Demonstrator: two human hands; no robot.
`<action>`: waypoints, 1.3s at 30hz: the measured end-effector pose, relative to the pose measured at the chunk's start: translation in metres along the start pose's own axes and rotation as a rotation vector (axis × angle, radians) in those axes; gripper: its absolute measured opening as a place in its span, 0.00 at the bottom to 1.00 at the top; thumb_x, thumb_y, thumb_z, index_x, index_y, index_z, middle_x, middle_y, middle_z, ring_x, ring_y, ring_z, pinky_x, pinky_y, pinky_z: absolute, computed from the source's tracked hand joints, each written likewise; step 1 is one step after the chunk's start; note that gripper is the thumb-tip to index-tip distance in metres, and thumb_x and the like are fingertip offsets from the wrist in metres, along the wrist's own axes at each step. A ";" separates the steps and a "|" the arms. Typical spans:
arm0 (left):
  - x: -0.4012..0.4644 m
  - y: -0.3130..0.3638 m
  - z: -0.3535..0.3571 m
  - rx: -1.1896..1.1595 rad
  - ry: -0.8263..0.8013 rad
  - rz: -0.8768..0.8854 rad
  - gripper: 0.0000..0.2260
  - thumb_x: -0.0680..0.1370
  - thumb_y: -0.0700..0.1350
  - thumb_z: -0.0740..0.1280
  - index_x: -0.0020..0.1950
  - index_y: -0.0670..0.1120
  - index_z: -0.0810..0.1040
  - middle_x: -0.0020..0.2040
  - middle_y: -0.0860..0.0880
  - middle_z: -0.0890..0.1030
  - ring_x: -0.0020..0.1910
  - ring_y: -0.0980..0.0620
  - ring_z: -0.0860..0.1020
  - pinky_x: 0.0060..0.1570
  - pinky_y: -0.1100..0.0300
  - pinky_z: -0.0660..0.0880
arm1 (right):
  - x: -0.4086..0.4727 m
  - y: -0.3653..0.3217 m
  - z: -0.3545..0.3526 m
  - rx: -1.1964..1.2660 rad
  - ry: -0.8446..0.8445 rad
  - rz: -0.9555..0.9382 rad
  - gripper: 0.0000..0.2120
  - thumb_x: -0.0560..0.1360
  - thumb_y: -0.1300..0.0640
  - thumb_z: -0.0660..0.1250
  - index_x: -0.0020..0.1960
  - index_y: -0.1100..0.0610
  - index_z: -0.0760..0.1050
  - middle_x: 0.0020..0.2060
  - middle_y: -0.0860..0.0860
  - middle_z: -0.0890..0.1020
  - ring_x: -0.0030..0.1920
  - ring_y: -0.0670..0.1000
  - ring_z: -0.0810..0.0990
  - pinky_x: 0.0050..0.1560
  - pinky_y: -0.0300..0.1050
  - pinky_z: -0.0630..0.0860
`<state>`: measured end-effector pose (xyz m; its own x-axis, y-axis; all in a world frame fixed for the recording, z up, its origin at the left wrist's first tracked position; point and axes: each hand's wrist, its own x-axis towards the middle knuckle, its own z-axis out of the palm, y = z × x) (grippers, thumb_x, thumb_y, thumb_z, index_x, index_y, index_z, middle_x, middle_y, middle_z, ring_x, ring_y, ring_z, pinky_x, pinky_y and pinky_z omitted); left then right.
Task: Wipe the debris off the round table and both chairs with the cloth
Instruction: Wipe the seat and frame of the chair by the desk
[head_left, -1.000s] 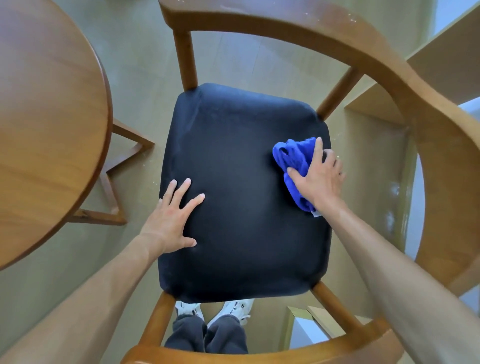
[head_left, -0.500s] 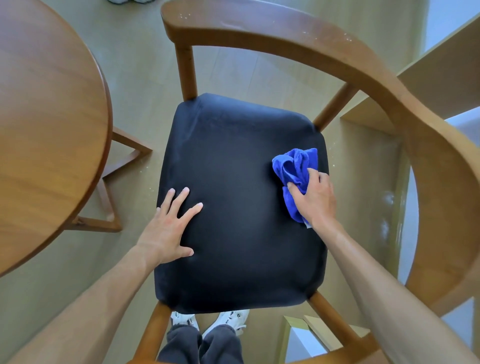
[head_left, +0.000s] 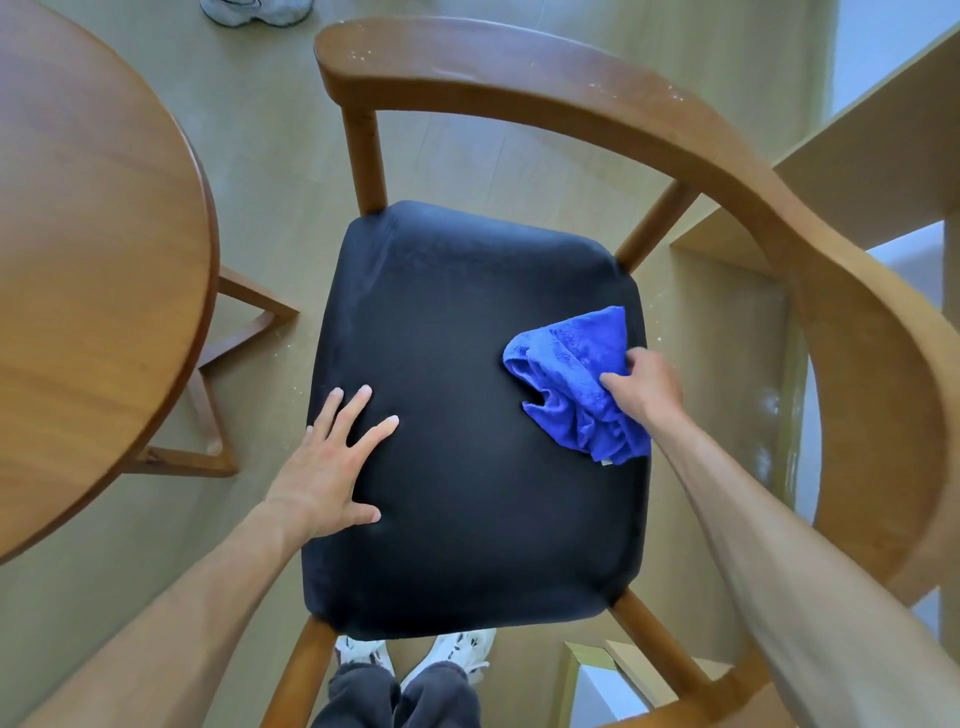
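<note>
A wooden chair with a curved armrest rail (head_left: 753, 171) and a black padded seat (head_left: 467, 519) stands right below me. My right hand (head_left: 649, 387) grips a crumpled blue cloth (head_left: 571, 379) that lies on the seat near its right edge. My left hand (head_left: 332, 462) rests flat on the seat's left edge, fingers spread. Pale specks of debris dot the top of the rail (head_left: 363, 52). The round wooden table (head_left: 88, 260) fills the left side of the view.
Table legs (head_left: 218, 364) stand on the floor between table and chair. A pale wooden shelf unit (head_left: 872, 156) is at the right. A white shoe (head_left: 254, 10) lies on the floor at the top. My own feet (head_left: 415, 654) show under the seat.
My right hand has dragged the cloth back toward me along the seat's right edge, and more of the cloth now shows. My left hand has stayed put. The view has tilted.
</note>
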<state>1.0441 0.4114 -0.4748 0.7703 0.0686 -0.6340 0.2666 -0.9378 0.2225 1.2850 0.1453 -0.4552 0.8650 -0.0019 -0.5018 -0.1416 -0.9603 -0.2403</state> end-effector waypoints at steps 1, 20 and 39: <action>-0.001 0.001 -0.001 0.006 -0.001 0.000 0.49 0.69 0.61 0.74 0.79 0.58 0.44 0.77 0.50 0.30 0.76 0.45 0.30 0.75 0.48 0.57 | -0.002 -0.003 -0.005 -0.005 0.006 -0.061 0.04 0.69 0.56 0.64 0.40 0.54 0.69 0.46 0.55 0.77 0.50 0.61 0.77 0.43 0.48 0.70; -0.011 0.046 -0.050 -0.066 0.475 0.375 0.36 0.68 0.61 0.66 0.71 0.43 0.70 0.70 0.43 0.71 0.70 0.42 0.69 0.67 0.47 0.70 | -0.124 -0.014 0.053 -0.264 0.139 -0.896 0.19 0.55 0.73 0.73 0.41 0.57 0.76 0.34 0.50 0.72 0.32 0.53 0.70 0.32 0.45 0.70; -0.022 0.081 -0.123 -0.078 0.446 0.383 0.12 0.70 0.36 0.64 0.52 0.42 0.76 0.44 0.46 0.79 0.45 0.45 0.78 0.40 0.51 0.77 | -0.116 -0.014 -0.048 0.018 -0.183 -0.634 0.08 0.72 0.57 0.66 0.51 0.52 0.73 0.45 0.48 0.76 0.44 0.49 0.75 0.46 0.45 0.71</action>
<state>1.1200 0.3756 -0.3519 0.9846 -0.1176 -0.1294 -0.0496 -0.8975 0.4381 1.2097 0.1457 -0.3541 0.6881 0.6112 -0.3912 0.3587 -0.7551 -0.5488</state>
